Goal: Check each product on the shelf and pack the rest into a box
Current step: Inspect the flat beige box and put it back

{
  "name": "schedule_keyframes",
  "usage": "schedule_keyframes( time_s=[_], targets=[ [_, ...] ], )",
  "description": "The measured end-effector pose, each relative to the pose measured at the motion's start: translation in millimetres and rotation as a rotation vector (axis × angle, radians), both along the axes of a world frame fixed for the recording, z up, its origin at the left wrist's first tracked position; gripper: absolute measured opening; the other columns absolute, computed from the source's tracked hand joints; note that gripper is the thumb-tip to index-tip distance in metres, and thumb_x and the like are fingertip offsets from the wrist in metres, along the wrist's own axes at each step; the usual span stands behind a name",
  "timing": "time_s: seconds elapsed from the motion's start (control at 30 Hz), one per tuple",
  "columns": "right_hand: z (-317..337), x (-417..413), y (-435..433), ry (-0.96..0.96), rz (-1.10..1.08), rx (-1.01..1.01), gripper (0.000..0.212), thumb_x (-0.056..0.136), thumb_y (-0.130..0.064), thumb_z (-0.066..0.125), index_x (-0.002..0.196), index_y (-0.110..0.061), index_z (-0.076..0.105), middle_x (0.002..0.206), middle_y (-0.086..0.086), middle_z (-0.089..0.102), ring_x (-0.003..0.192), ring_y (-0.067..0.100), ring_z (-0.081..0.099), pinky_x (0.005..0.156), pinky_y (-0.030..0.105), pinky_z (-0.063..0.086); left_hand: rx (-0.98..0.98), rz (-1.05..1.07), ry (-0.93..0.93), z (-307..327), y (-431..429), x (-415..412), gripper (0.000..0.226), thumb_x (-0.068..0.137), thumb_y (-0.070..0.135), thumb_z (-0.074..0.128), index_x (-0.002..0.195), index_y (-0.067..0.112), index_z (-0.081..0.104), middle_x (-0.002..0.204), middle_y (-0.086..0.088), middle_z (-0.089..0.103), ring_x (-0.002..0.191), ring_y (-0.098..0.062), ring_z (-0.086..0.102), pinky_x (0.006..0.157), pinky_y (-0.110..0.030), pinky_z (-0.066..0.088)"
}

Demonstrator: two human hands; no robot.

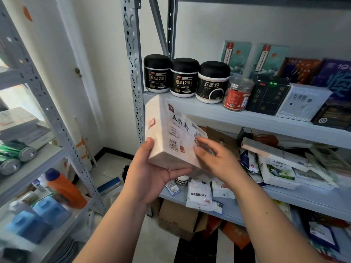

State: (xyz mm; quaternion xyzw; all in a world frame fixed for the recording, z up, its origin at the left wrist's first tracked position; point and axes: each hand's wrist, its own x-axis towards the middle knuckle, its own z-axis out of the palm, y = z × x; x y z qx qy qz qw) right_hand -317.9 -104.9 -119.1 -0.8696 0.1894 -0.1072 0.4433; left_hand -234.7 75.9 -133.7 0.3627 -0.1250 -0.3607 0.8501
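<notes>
Grey metal shelf [247, 118], three black-lidded jars [183, 77], assorted boxes [302, 101]

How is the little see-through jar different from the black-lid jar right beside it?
The see-through jar is smaller, with a red label and clear lid. The black-lid jar is bigger, with a black label and domed black lid. Both stand on the same shelf.
</notes>
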Motion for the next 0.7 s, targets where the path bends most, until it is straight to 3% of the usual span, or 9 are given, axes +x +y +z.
schedule_keyframes(
  time_s=[0.07,0.13,0.23,0.3,0.37,0.47,0.57,0.63,0.7],
  targets=[
    [-6.6,-0.5,-8.2,0.047,-0.094,0.070,0.059,0.098,-0.056,0.057,0.152,-0.034,0.048,0.150,-0.012,0.052,0.128,0.008,0.052,0.103,0.030,0.044,-0.051,-0.026,0.068,4.4,3.3,1.6,0.060,0.095,0.049,0.052,0.145,0.016,0.048,0.135,-0.024,0.064,0.120,-0.054,0.061,0.084,-0.074,0.048],
    [-14.5,-0.8,-15.5,0.083,-0.164,0.208,0.071,0.093,-0.061,0.062,0.155,-0.030,0.044,0.129,-0.014,0.062,0.111,0.006,0.063,0.089,0.024,0.052,-0.081,-0.036,0.127,6.4,6.7,3.7,0.062,0.094,0.051,0.048,0.144,0.015,0.050,0.136,-0.024,0.064,0.120,-0.054,0.061,0.084,-0.076,0.047],
    [-30.7,2.7,-27.8,0.102,-0.268,0.577,0.094,0.071,-0.073,0.074,0.148,-0.025,0.048,0.124,-0.002,0.069,0.107,0.023,0.071,0.091,0.056,0.060,-0.125,-0.055,0.164,3.7,11.1,8.4,0.065,0.094,0.053,0.044,0.147,0.016,0.049,0.139,-0.023,0.062,0.121,-0.054,0.060,0.084,-0.074,0.051],
    [-32.8,3.8,-30.0,0.060,-0.267,0.762,0.064,0.083,-0.056,0.075,0.133,-0.021,0.057,0.114,0.008,0.076,0.097,0.031,0.075,0.077,0.057,0.063,-0.127,-0.070,0.164,0.2,13.0,11.4,0.066,0.094,0.056,0.042,0.147,0.017,0.050,0.141,-0.022,0.061,0.123,-0.054,0.059,0.083,-0.071,0.054],
    [-34.4,2.7,-30.2,-0.024,-0.257,0.836,0.044,0.092,-0.039,0.073,0.128,-0.017,0.060,0.101,0.009,0.080,0.081,0.025,0.077,0.057,0.039,0.062,-0.115,-0.064,0.165,-3.9,14.7,14.5,0.066,0.093,0.058,0.041,0.143,0.017,0.056,0.140,-0.022,0.061,0.123,-0.054,0.059,0.081,-0.069,0.056],
    [-34.5,-0.7,-27.8,-0.197,-0.227,0.875,0.058,0.078,-0.030,0.079,0.131,-0.014,0.059,0.105,0.010,0.079,0.085,0.028,0.078,0.059,0.039,0.062,-0.091,-0.010,0.168,-16.7,20.0,26.5,0.063,0.092,0.059,0.041,0.127,0.018,0.073,0.136,-0.019,0.065,0.117,-0.048,0.065,0.074,-0.061,0.062],
    [-29.7,-6.0,-25.0,-0.341,-0.231,0.781,0.067,0.070,-0.023,0.082,0.133,-0.016,0.059,0.111,0.007,0.078,0.093,0.027,0.078,0.065,0.043,0.064,0.060,0.118,0.158,-31.3,27.2,44.1,0.066,0.093,0.054,0.046,0.141,0.011,0.059,0.135,-0.020,0.064,0.111,-0.040,0.070,0.071,-0.051,0.064],
    [-25.5,-12.0,-23.5,-0.357,-0.213,0.617,0.073,0.070,-0.026,0.086,0.137,-0.022,0.057,0.119,0.001,0.076,0.099,0.019,0.077,0.070,0.038,0.064,0.148,0.167,0.155,-44.0,28.0,50.2,0.069,0.090,0.053,0.049,0.143,0.010,0.055,0.135,-0.020,0.065,0.116,-0.041,0.067,0.077,-0.052,0.064],
    [-23.7,-19.2,-22.0,-0.323,-0.161,0.378,0.077,0.072,-0.035,0.090,0.140,-0.029,0.053,0.123,-0.009,0.072,0.105,0.005,0.072,0.079,0.030,0.062,0.207,0.177,0.147,-55.8,25.2,50.1,0.050,0.093,0.040,0.052,0.133,0.012,0.060,0.131,-0.018,0.068,0.114,-0.039,0.068,0.079,-0.054,0.062]
  ],
)
